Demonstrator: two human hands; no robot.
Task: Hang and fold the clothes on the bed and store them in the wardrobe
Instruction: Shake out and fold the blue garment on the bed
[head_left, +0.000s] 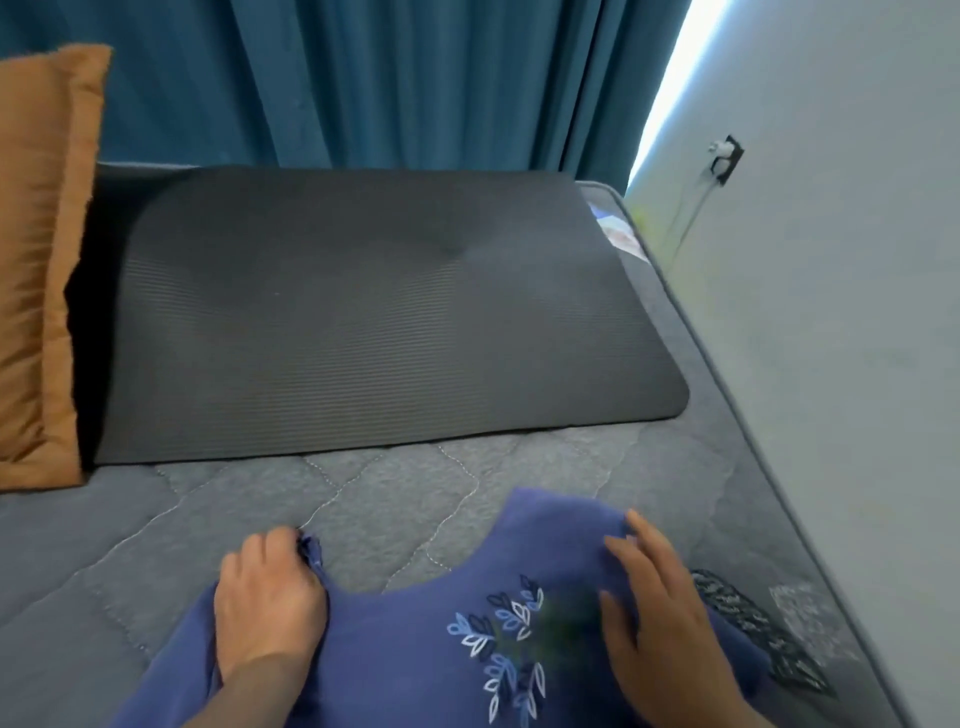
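A blue-violet knitted top (405, 660) with a scooped neckline lies spread on a grey quilted mattress (249, 504), reaching from under both hands to the near edge of the view. The left hand (267, 597) has its fingers (275, 541) curled and pinches the bunched left shoulder of the top. The right hand (657, 608) rests on the other shoulder, its fingers (647, 532) straight and slightly apart, holding nothing. Between the two hands, closer to the right fingers, is a white and blue embroidered leaf sprig (506, 642). Just outside the right hand, a black-and-white patterned patch (763, 634) sits on the mattress. Beyond the fingertips lies a dark grey ribbed foam mat (374, 312), with an orange satin pillow (36, 260) beyond the left hand, teal pleated curtains (415, 78) behind, and a pale wall (841, 291) past the right hand.
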